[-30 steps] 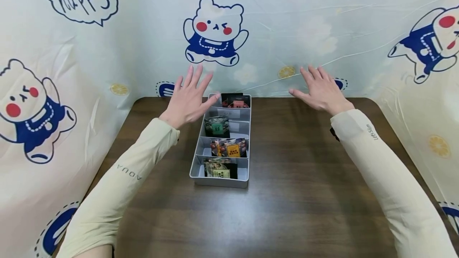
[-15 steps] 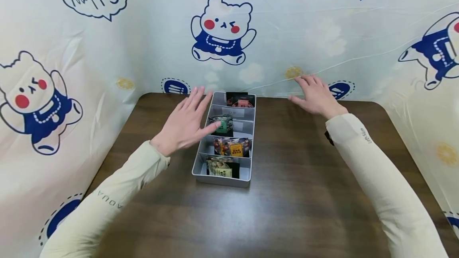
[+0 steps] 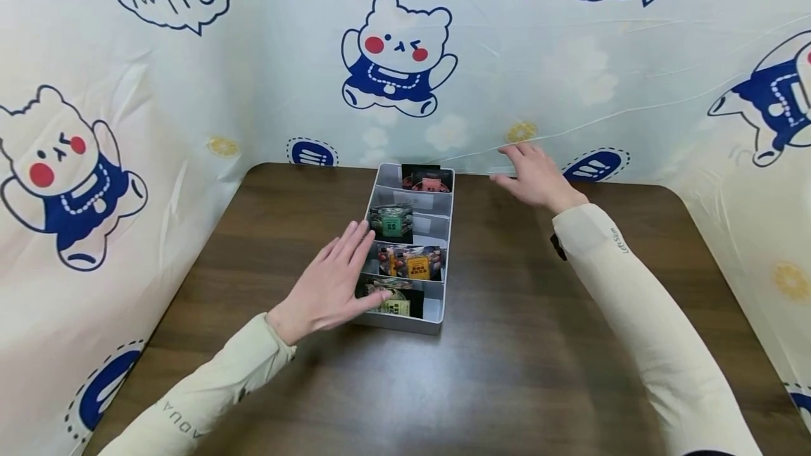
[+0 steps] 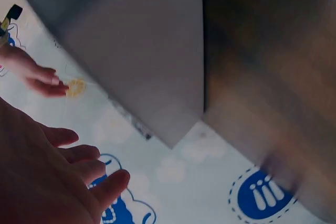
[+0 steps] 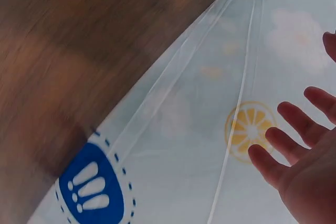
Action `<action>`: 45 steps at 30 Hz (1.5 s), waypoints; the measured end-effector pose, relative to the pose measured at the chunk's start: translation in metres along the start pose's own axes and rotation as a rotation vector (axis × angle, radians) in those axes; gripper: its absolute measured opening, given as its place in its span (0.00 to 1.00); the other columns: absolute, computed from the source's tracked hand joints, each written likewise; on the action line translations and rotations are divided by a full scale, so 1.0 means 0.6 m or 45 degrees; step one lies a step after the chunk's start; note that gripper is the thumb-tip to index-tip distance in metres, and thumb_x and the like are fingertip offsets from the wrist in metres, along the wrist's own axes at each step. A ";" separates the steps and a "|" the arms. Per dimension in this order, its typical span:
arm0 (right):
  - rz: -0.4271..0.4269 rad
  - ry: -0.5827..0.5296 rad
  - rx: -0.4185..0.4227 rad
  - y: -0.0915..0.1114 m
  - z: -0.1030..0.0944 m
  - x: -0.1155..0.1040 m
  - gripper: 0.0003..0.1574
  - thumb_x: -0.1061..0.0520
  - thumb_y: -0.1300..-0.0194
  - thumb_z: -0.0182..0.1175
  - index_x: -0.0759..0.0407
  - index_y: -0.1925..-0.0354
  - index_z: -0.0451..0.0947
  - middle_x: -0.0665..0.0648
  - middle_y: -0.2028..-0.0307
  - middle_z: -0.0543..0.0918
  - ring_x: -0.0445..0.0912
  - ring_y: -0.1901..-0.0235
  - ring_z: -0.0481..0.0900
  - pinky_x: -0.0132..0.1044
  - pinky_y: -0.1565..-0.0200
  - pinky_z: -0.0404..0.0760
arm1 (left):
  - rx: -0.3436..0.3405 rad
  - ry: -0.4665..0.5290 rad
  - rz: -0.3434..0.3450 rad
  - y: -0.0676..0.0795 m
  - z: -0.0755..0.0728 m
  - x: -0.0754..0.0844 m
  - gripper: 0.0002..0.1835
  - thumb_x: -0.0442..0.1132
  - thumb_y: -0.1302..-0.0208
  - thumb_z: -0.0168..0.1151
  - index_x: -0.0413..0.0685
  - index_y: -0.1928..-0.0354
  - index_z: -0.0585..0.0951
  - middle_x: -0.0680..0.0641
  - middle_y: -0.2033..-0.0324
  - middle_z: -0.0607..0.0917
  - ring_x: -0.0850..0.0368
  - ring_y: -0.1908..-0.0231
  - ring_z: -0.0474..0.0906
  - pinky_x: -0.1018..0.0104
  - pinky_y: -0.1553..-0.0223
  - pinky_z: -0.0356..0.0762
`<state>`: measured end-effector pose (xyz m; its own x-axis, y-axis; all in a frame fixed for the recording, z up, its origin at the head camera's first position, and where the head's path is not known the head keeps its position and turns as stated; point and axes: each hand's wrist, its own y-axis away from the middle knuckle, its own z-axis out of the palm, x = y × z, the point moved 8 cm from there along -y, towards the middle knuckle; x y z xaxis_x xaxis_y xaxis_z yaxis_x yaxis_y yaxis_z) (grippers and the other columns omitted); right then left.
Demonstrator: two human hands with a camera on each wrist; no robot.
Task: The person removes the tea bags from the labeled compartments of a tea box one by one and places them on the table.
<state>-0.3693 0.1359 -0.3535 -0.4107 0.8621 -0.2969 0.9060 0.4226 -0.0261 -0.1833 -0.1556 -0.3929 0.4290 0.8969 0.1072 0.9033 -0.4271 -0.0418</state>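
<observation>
A grey divided tray (image 3: 434,309) stands on the table with small printed packets in its compartments. A packet with a red label (image 3: 428,180) is at the far end, then one with a green label (image 3: 391,224), one with an orange label (image 3: 415,264), and one with a pale yellow-green label (image 3: 398,305) nearest me. My left hand (image 3: 326,287) is over the tray's near left side, fingers extended and holding nothing; whether it touches the tray I cannot tell. To the tray's right, near the table's far edge, my right hand (image 3: 535,178) hovers with fingers extended, also holding nothing.
The dark wooden table (image 3: 519,357) carries the tray left of its middle. A pale curtain (image 3: 507,41) printed with bears hangs round the back and both sides, close behind the table's far edge.
My left hand has come toward me along the tray, from its far end to its near end. The right hand has shifted slightly left and lower. The tray stays put on the table.
</observation>
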 end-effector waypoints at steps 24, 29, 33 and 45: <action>-0.002 -0.278 0.068 -0.064 0.107 -0.070 0.32 0.47 0.28 0.51 0.60 0.32 0.64 0.64 0.33 0.65 0.58 0.32 0.61 0.55 0.33 0.62 | -0.011 0.101 -0.057 -0.002 0.065 0.008 0.56 0.78 0.43 0.43 0.46 0.24 0.50 0.46 0.23 0.46 0.51 0.23 0.37 0.48 0.26 0.46; -0.004 -0.269 0.033 -0.080 0.118 -0.081 0.33 0.48 0.27 0.49 0.60 0.30 0.60 0.65 0.31 0.62 0.59 0.30 0.57 0.55 0.32 0.59 | -0.006 0.132 -0.098 -0.003 0.069 0.007 0.56 0.79 0.43 0.42 0.47 0.24 0.48 0.44 0.23 0.45 0.50 0.23 0.36 0.48 0.27 0.48; 0.013 -0.274 0.019 -0.089 0.123 -0.087 0.33 0.49 0.26 0.48 0.61 0.30 0.59 0.65 0.30 0.61 0.59 0.29 0.55 0.55 0.31 0.57 | 0.027 0.142 -0.118 -0.002 0.066 0.010 0.56 0.78 0.43 0.44 0.46 0.24 0.49 0.43 0.23 0.46 0.48 0.23 0.37 0.47 0.27 0.49; -0.002 -0.262 -0.019 -0.106 0.144 -0.107 0.33 0.48 0.26 0.46 0.57 0.28 0.58 0.64 0.30 0.61 0.61 0.31 0.57 0.57 0.33 0.59 | 0.068 0.131 -0.153 0.005 0.065 0.031 0.56 0.78 0.44 0.46 0.45 0.24 0.52 0.41 0.24 0.49 0.47 0.23 0.38 0.46 0.26 0.44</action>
<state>-0.3916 0.0294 -0.4154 -0.3807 0.7869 -0.4856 0.9033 0.4289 -0.0132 -0.1725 -0.1355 -0.4297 0.3176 0.9235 0.2153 0.9482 -0.3086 -0.0749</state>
